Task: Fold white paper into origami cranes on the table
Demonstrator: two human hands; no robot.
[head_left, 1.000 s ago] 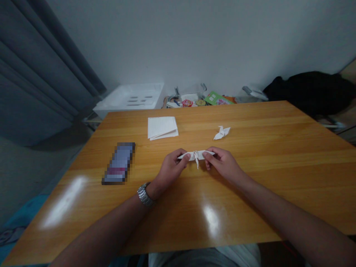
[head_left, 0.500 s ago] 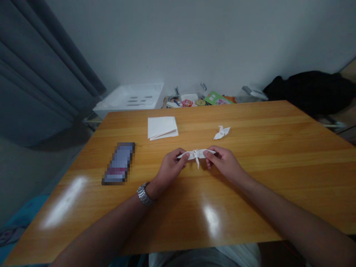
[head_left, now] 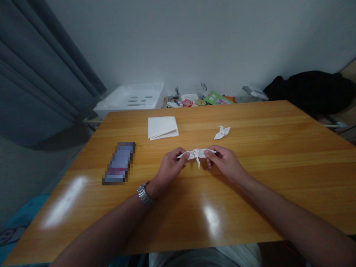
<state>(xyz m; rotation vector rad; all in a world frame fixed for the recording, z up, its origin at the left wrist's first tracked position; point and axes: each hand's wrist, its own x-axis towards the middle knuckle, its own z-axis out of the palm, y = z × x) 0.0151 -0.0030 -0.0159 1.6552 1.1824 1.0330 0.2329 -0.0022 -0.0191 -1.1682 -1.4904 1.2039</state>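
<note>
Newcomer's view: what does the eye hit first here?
Probably the folded white paper, pinched between left hand and right hand over the wooden table. Then the small paper bird beyond the right hand, and the pixelated phone-like device at left.

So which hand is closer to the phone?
Left. The left hand is right of the phone, not touching it; the right hand is farther right, at the right end of the folded paper.

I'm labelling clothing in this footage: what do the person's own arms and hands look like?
The left hand and right hand are gloveless, and no sleeves show. A silver-coloured linked band circles the left wrist; the right wrist is bare.
</note>
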